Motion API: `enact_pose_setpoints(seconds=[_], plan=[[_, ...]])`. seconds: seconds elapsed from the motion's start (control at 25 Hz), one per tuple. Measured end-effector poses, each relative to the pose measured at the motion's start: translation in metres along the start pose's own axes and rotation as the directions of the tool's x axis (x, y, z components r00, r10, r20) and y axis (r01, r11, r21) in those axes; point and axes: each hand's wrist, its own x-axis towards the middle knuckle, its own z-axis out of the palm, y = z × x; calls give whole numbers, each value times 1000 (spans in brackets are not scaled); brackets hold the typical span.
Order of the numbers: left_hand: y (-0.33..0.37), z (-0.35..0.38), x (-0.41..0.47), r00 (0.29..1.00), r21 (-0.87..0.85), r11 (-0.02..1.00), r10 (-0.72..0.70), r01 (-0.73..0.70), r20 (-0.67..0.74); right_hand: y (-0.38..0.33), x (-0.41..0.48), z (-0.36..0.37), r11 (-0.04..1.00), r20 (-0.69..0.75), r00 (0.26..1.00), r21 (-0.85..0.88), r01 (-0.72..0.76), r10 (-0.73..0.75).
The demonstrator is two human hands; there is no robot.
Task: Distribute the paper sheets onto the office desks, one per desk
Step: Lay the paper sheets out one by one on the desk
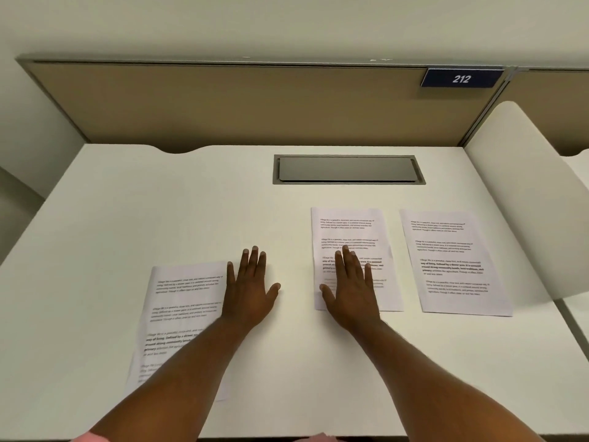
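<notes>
Left hand [251, 288]: flat, fingers spread, palm down on right edge of near-left sheet [181, 317], gripping nothing. Right hand [350, 291]: flat, fingers spread, pressed on middle sheet [347, 231], gripping nothing. Third sheet [452, 260]: beside tabletop's right edge. All three: thin, rectangular, printed white paper. Tabletop [159, 212]: smooth, matte, off-white. Rectangular grey metal cable hatch [349, 169]: near rear edge. Beige partition panel [223, 103] behind, with blue plate "212" [462, 78].

blue sign [461, 78] reads "212"; sheets' [452, 261] print seems illegible.
</notes>
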Motion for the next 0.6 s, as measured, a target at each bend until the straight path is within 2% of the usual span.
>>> enact_pose_setpoints(seconds=[0.32, 0.6], plan=[[-95, -3, -62, 996, 31, 996, -83, 82, 23, -86, -18, 44, 995, 35, 995, 2, 96, -96], [-162, -7, -108, 962, 23, 962, -274, 274, 3, -150, -31, 76, 981, 92, 977, 7, 192, -191]])
